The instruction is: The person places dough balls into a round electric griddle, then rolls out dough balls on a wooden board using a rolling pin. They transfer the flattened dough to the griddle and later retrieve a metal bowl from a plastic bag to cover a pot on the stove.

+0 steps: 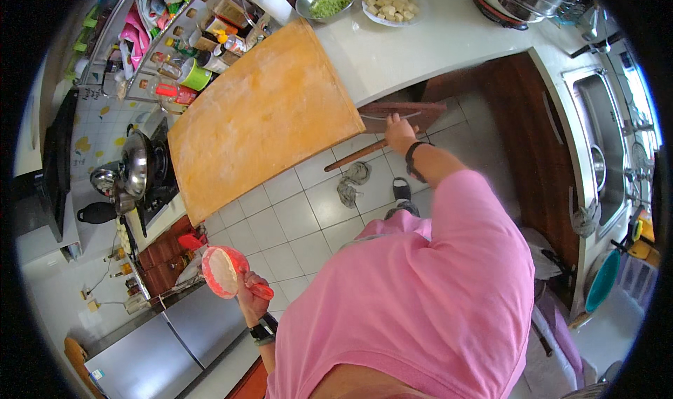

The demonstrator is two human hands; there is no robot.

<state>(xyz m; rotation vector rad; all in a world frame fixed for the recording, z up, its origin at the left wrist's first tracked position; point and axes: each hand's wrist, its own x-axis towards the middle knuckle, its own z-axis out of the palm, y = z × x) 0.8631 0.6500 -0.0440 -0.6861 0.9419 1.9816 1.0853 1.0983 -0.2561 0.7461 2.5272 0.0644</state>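
My left hand [249,297] is closed on a red plastic scoop [242,257] holding white flour, low at the left. My right hand [401,131] is closed around a wooden rolling pin [356,155], which sticks out to the left over the floor. Its fingers also lie against the curved metal handle of a brown cabinet door [371,109] that stands ajar under the counter; how firmly they grip that handle is hidden. A large wooden board [266,119], dusted with flour, lies on the counter, its near edge overhanging the floor.
At the back of the counter [392,56] are a steel bowl of shredded greens [329,3] and a plate of pale cubes [392,7]. Bottles and jars [200,56] line the board's left side. Stove pans [137,161] stand left; a sink [599,140] is right. Grey cloths [350,182] lie on the tiles.
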